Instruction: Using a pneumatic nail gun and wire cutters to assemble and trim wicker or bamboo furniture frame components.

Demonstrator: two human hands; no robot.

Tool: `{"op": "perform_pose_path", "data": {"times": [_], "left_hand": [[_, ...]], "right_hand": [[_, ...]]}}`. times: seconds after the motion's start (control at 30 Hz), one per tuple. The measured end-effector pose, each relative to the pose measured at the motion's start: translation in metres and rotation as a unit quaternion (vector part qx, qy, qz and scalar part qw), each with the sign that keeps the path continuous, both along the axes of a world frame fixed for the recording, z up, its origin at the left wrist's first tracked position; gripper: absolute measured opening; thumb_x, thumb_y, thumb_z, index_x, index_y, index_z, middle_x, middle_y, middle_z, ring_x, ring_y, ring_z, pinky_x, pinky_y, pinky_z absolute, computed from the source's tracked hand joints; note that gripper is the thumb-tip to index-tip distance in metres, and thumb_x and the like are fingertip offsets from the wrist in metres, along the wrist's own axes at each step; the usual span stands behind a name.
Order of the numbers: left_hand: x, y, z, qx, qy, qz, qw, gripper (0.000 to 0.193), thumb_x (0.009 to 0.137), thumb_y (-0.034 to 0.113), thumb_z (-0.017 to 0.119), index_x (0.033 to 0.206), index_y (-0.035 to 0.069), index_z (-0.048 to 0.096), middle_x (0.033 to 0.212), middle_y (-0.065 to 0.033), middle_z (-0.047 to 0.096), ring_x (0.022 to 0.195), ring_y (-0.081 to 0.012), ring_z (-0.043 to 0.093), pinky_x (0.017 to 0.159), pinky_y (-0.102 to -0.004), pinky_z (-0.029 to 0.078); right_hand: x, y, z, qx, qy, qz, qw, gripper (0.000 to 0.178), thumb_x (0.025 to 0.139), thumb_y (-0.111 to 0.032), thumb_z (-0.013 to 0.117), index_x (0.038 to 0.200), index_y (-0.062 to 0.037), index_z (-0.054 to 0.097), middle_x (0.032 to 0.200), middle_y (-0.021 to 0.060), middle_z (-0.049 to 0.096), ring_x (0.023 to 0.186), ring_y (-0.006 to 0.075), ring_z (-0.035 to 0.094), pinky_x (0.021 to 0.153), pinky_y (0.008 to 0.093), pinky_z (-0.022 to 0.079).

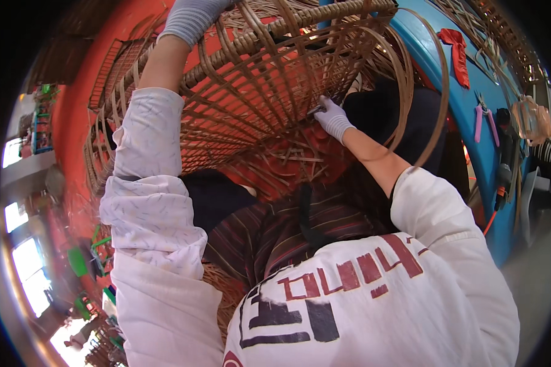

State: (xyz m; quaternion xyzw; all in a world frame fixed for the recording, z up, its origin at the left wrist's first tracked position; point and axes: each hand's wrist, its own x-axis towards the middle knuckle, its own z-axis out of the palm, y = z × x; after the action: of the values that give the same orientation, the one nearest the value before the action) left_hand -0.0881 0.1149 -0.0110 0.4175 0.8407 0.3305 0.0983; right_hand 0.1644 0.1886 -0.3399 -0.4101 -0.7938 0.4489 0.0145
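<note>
A large brown wicker frame (251,79), woven of flat strips in an open lattice, tilts in front of me with a thick wrapped rim. My left hand (197,17), in a grey-striped glove, is at its upper rim; the picture's top edge cuts off its fingers. Lower down, by the lattice's bottom right, my right hand (335,120) is closed in a similar glove. A short, dark metallic tool (316,110) sticks out of its fingers, its kind unclear. Long loose strips (408,79) loop from the frame's right end.
Cut strip scraps (288,160) litter the red floor below the frame. On the right, a blue table (428,46) bears a red cloth strip (456,55), pink-handled pliers (486,122), a dark tool with an orange cord (503,159) and a bundle of strips.
</note>
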Motion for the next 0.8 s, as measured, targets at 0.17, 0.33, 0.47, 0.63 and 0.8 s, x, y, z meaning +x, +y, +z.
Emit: {"op": "perform_pose_path", "data": {"times": [0.17, 0.33, 0.47, 0.63, 0.8], "left_hand": [[0.005, 0.001, 0.006, -0.011, -0.012, 0.006, 1.000, 0.028, 0.089, 0.030, 0.067, 0.100, 0.005, 0.073, 0.082, -0.0035, 0.071, 0.074, -0.0114, 0.063, 0.069, -0.0280, 0.051], [0.002, -0.007, 0.003, -0.002, 0.010, 0.005, 1.000, 0.028, 0.089, 0.030, 0.068, 0.100, 0.005, 0.073, 0.083, -0.0045, 0.071, 0.076, -0.0120, 0.064, 0.073, -0.0284, 0.052], [0.008, 0.000, 0.006, 0.002, 0.022, -0.002, 1.000, 0.028, 0.089, 0.029, 0.067, 0.100, 0.003, 0.072, 0.083, -0.0049, 0.071, 0.077, -0.0126, 0.065, 0.075, -0.0291, 0.052], [0.015, -0.005, 0.011, 0.004, 0.009, 0.005, 1.000, 0.026, 0.089, 0.028, 0.067, 0.100, 0.004, 0.073, 0.083, -0.0046, 0.071, 0.077, -0.0127, 0.065, 0.075, -0.0288, 0.052], [0.010, -0.003, 0.006, 0.009, -0.023, 0.008, 1.000, 0.026, 0.090, 0.027, 0.067, 0.100, 0.004, 0.072, 0.082, -0.0044, 0.071, 0.076, -0.0126, 0.064, 0.073, -0.0283, 0.052]], "right_hand": [[0.007, 0.003, -0.030, -0.141, 0.167, 0.035, 0.975, 0.056, 0.086, -0.012, 0.062, 0.139, -0.0082, 0.048, 0.119, 0.0168, 0.065, 0.109, 0.0258, 0.063, 0.093, 0.0319, 0.048], [0.003, 0.004, -0.014, -0.196, 0.087, 0.013, 0.977, 0.062, 0.086, -0.008, 0.063, 0.144, -0.0058, 0.041, 0.129, 0.0159, 0.060, 0.114, 0.0231, 0.061, 0.096, 0.0289, 0.047], [0.003, 0.005, -0.027, -0.275, 0.189, 0.002, 0.943, 0.063, 0.086, -0.002, 0.061, 0.145, -0.0017, 0.038, 0.139, 0.0171, 0.052, 0.124, 0.0249, 0.055, 0.103, 0.0290, 0.042], [0.001, 0.007, -0.025, -0.283, 0.201, -0.002, 0.938, 0.060, 0.087, 0.000, 0.059, 0.144, 0.0013, 0.038, 0.141, 0.0162, 0.051, 0.125, 0.0240, 0.053, 0.105, 0.0289, 0.041], [0.003, 0.011, -0.024, -0.208, 0.166, 0.035, 0.963, 0.055, 0.088, -0.003, 0.059, 0.140, -0.0023, 0.044, 0.133, 0.0142, 0.058, 0.119, 0.0230, 0.058, 0.099, 0.0299, 0.045]]}}
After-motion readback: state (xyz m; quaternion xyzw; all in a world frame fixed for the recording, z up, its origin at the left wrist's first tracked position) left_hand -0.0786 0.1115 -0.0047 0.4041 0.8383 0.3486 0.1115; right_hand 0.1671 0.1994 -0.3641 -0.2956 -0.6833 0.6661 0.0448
